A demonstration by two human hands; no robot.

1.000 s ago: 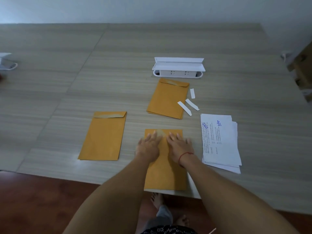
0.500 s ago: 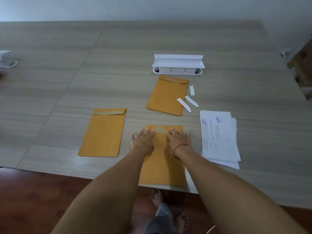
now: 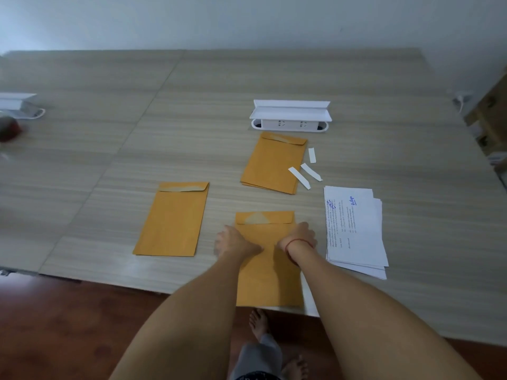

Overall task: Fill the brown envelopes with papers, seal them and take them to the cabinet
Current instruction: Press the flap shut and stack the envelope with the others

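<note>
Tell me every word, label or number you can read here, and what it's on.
Nothing can be read for certain.
Top sheet of the paper stack: black printed lines and blue marks, too small and blurred to read.
Brown envelopes: no writing visible.
Cardboard box at the right edge: label blurred.

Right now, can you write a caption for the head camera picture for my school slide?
A left hand and right hand rest on a brown envelope near the table edge, beside stacked papers.
</note>
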